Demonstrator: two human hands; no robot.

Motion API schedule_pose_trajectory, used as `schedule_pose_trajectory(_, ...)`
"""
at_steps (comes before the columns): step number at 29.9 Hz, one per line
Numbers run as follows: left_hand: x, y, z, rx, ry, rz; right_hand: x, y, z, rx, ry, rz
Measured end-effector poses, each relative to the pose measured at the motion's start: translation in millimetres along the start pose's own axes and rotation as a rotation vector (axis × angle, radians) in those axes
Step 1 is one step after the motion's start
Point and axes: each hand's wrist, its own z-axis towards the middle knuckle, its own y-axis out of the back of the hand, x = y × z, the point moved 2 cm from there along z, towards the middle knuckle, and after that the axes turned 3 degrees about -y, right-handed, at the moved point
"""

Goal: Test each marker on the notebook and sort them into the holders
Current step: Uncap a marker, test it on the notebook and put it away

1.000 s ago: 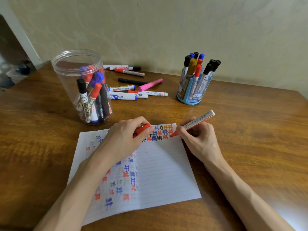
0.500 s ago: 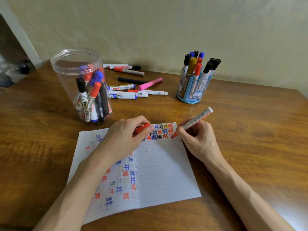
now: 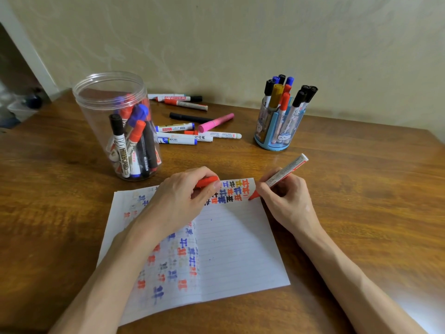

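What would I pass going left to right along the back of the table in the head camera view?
Clear jar with markers standing in it → pink marker lying among the loose markers → blue holder with markers standing in it.

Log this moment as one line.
step: testing red marker | right hand: grips marker, tip at notebook top right corner | left hand: holds red cap | sorting: not yet done

The right-hand grip (image 3: 289,203) is holding a red marker (image 3: 284,172), its tip touching the notebook (image 3: 236,249) near the top right corner; the left-hand grip (image 3: 178,201) is pinching a red cap (image 3: 207,181).
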Motion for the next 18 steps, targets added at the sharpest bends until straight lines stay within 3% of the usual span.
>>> schedule_pose_trajectory(7,-7,1,1,-0.033,-0.074,-0.090,10,7,-4,-0.044,-0.069,0.276)
schedule_pose_trajectory(18,-9,3,0,-0.047,-0.046,-0.176,24,4,-13,0.164,-0.053,0.434)
